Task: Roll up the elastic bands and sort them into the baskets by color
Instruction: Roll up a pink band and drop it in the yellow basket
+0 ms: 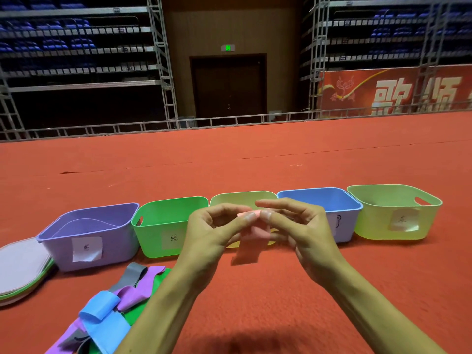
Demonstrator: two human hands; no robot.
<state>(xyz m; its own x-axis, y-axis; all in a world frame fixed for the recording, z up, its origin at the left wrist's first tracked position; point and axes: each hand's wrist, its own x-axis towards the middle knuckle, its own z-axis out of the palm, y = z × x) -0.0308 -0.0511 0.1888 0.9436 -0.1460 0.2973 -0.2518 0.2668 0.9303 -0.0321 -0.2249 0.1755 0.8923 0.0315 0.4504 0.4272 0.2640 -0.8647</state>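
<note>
A pink elastic band [255, 235] hangs in the air between my hands, in front of the middle basket. My left hand [217, 233] and my right hand [293, 226] both pinch its top edge between thumb and fingers. Behind them a row of baskets stands on the red carpet: purple [89, 241], green [158, 226], a yellow one [240, 198] partly hidden by my hands, blue [339, 200] and another yellow-green one [393, 213]. Each visible front carries a paper label. A pile of loose bands [115, 302] in blue, purple, grey and green lies at the lower left.
A stack of flat round lids or mats [23, 269] lies left of the purple basket. The red carpet [281, 290] stretches all around. Metal railing, scaffolding and stands rise at the far edge.
</note>
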